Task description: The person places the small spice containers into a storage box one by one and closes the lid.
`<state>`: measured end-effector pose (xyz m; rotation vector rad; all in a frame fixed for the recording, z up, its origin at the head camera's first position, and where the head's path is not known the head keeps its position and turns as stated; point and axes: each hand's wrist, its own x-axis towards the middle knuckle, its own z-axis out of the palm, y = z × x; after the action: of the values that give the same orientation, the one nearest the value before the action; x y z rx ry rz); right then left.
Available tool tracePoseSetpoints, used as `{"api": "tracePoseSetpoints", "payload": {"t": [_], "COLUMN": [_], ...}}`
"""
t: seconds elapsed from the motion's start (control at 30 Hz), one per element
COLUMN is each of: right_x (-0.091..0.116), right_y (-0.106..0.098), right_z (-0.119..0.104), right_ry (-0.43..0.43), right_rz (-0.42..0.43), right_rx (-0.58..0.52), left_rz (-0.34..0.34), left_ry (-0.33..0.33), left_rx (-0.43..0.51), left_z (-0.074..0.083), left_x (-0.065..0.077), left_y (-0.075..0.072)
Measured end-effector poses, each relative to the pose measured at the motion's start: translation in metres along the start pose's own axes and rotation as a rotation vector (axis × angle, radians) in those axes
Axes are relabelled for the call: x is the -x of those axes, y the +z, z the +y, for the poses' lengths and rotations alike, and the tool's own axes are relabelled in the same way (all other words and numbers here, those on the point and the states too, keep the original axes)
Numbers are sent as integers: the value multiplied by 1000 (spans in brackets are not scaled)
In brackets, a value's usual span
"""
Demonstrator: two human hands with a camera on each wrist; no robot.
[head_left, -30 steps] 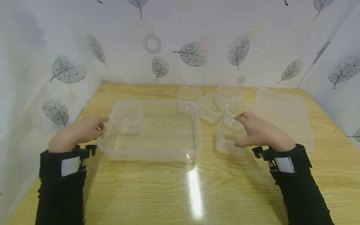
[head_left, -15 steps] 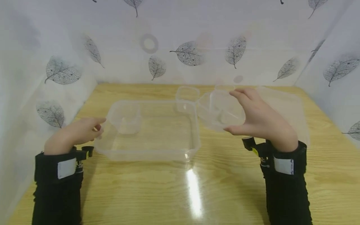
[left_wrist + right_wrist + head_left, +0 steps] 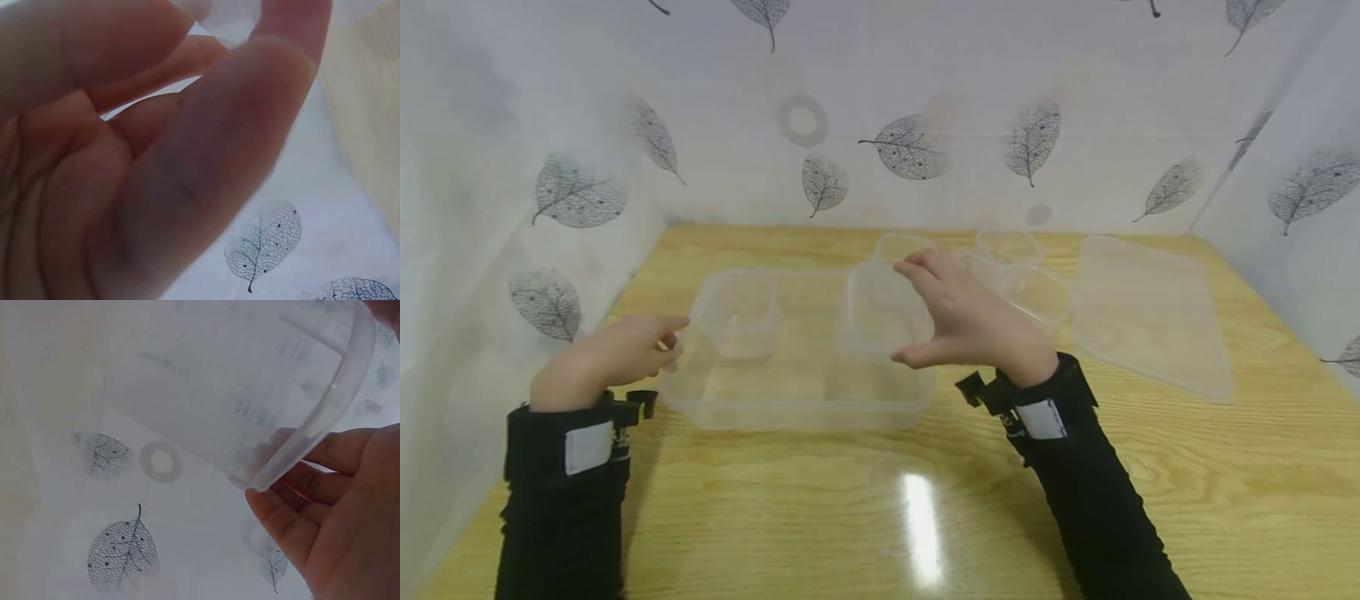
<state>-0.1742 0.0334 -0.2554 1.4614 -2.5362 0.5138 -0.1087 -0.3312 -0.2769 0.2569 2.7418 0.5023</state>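
Observation:
My right hand (image 3: 962,317) holds a small clear plastic container (image 3: 880,321) by its rim, over the right part of a large clear rectangular container (image 3: 797,415). In the right wrist view, the thumb and fingers pinch the held container's thick rim (image 3: 334,394). Another small clear container (image 3: 748,337) sits inside the large one at its left. My left hand (image 3: 632,346) is at the large container's left rim, pinching it with thumb and fingers. Only a bit of clear plastic (image 3: 228,22) shows past those fingers in the left wrist view.
Several small clear containers (image 3: 1041,296) stand behind and to the right of my right hand, one partly hidden by it. A flat translucent lid (image 3: 1150,317) lies on the wooden table (image 3: 820,517) at the right. Leaf-patterned cloth (image 3: 722,92) surrounds the table's back and sides.
My right hand has lifted a small container from the group at the right and carried it left, over the large container. The left hand has stayed at the rim.

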Motion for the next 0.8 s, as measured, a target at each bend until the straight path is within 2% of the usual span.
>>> {"api": "tracePoseSetpoints", "payload": {"t": [0.3, 0.5, 0.63, 0.8], "right_x": [-13, -18, -20, -21], "right_y": [30, 45, 52, 58], "right_z": [7, 14, 15, 17], "right_ry": [45, 121, 136, 131], "right_rz": [-176, -273, -302, -291], "right_rx": [4, 13, -4, -3], "left_rz": [-7, 8, 12, 17], "left_ry": [-10, -1, -9, -20], "left_rx": [12, 4, -13, -38], "left_z": [1, 0, 1, 0], "left_x": [0, 1, 1, 1], "left_y": [0, 0, 0, 0]}}
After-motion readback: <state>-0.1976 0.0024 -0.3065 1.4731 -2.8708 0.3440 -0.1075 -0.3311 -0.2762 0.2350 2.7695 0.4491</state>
